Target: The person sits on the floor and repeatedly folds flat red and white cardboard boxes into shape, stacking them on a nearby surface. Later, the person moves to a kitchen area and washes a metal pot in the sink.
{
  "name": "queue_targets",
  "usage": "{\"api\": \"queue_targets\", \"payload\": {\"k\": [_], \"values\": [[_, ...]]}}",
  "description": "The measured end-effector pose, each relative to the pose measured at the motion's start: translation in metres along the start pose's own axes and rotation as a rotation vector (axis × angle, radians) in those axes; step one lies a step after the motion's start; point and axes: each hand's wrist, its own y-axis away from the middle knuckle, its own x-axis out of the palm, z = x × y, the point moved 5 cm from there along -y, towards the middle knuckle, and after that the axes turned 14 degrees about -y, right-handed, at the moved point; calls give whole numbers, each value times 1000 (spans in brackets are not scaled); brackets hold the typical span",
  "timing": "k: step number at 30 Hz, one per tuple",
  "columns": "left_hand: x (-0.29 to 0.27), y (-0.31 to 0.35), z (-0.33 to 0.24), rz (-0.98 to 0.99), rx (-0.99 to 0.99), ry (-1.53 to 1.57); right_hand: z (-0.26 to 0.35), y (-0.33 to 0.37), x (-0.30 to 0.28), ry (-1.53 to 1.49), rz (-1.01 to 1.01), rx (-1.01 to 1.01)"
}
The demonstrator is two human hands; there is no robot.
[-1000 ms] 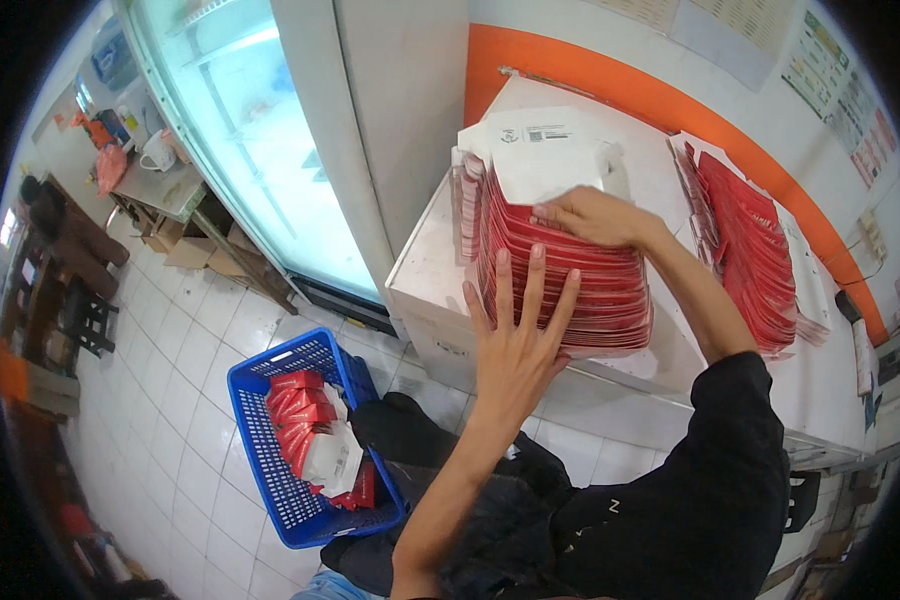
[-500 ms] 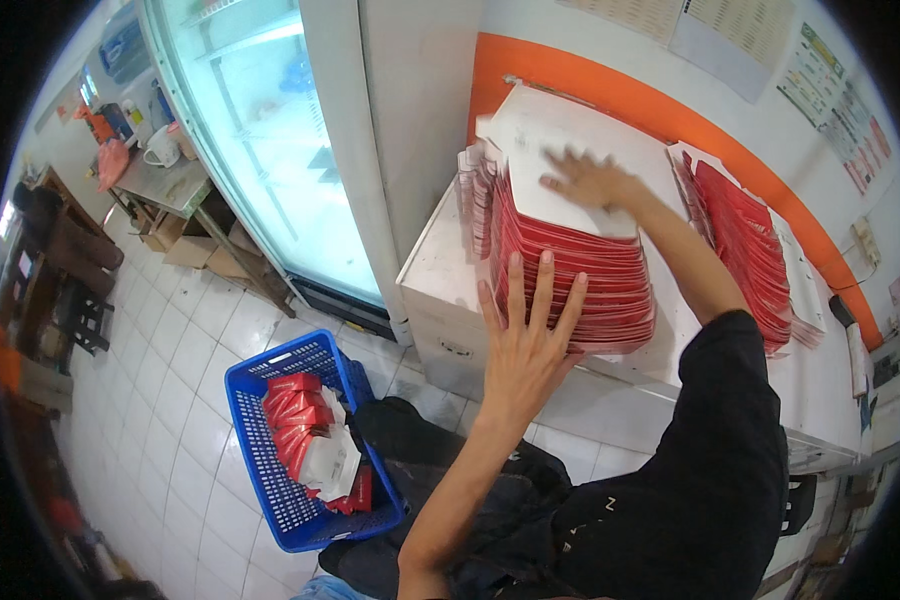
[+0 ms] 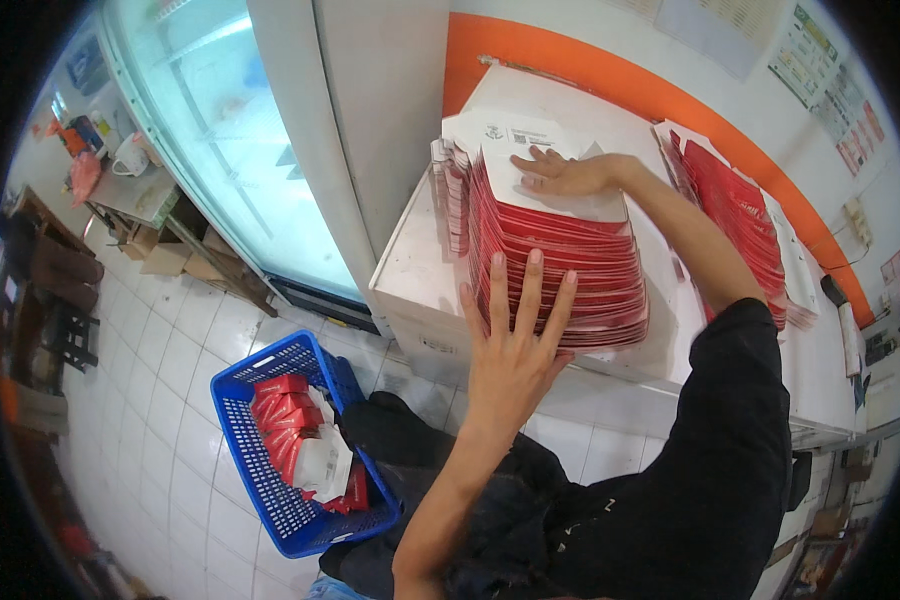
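Note:
A tall stack of flat red-and-white cardboard box blanks (image 3: 560,240) stands on a white chest-like counter (image 3: 410,270). My left hand (image 3: 517,340) rests against the near face of the stack, fingers spread upward over the red edges. On the stack's white top sheet my right hand (image 3: 573,174) lies with its fingers stretched out, nothing in its grasp. Printing shows on the white top just beyond those fingers. Farther right, a second stack of red-and-white blanks (image 3: 735,215) leans over, next to my right forearm.
A blue plastic basket (image 3: 232,392) on the tiled floor holds folded red boxes (image 3: 285,415) and white card. A glass-door fridge (image 3: 240,150) stands left of the counter. Behind it runs a wall with an orange band (image 3: 570,62). A cluttered side table (image 3: 155,195) is at far left.
My right hand, blurred before, now lies still and flatter on the top sheet, where printing has come into view. My left hand stays against the stack. The whole view has shifted slightly.

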Motion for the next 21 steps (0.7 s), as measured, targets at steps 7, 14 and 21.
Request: {"api": "queue_targets", "payload": {"k": [7,14,21], "values": [[0,0,1,6,-7,-23,-28,16,-116,24,-538,-103],[-23,-31,-2,-106,57,43,-91,64,-64,-371,-230,355],[1,-109,19,-29,29,-11,-87,54,-36,-716,-320,112]]}}
